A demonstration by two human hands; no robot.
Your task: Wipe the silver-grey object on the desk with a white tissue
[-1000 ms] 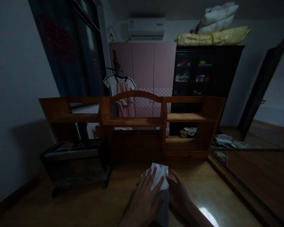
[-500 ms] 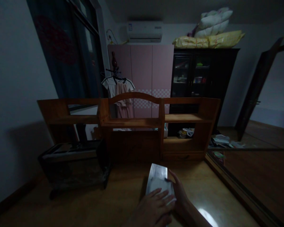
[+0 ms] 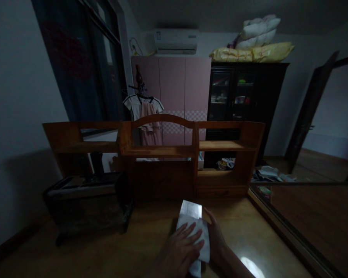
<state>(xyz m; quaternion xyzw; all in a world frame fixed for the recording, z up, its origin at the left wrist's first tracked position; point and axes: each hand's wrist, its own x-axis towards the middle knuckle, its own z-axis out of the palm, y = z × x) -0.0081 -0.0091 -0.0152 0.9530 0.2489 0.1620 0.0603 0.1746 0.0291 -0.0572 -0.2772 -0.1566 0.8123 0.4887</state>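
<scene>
A long, pale box [image 3: 190, 209] with a shiny top stands out in front of me, low in the view. Over its middle lies a white sheet [image 3: 204, 241], which looks like a tissue or thin cloth; I cannot tell which. My left hand [image 3: 185, 245] rests on this sheet with its fingers spread and flat. Along the box's right side my right hand [image 3: 216, 237] holds it, with one finger reaching up beside the far end. Most of that hand's grip is hidden behind the box and sheet. The near end of the box shows below my left hand.
A wooden shelf unit [image 3: 156, 151] spans the far side of the light wooden surface [image 3: 150, 239]. To the left stands a dark, dusty rectangular case [image 3: 88, 204]. A raised edge [image 3: 281, 231] runs along the right. Wardrobes [image 3: 172, 83] stand behind.
My left hand and the white sheet have slid slightly nearer along the box, showing more of its near end. The whole view has shifted slightly.
</scene>
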